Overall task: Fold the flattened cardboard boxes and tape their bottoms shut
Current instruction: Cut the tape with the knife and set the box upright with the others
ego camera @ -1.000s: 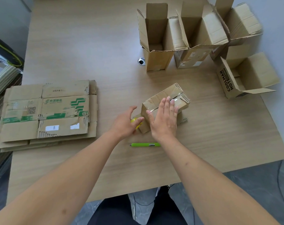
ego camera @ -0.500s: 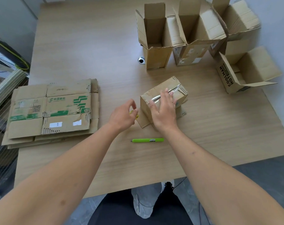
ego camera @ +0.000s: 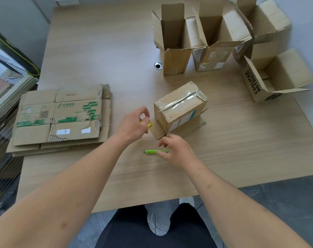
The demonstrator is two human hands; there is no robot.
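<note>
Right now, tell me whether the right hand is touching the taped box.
Apart. The head view shows bare tabletop between the right hand and the taped box; its fingers are at the green pen.

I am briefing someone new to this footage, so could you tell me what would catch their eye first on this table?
At the table's centre an upside-down cardboard box shows shiny clear tape along its bottom seam, with the left hand beside it holding something yellow, likely the tape roll. Just in front, the right hand reaches a bright green pen-like tool. A stack of flattened boxes lies at the left, and open boxes stand along the far right.
</note>
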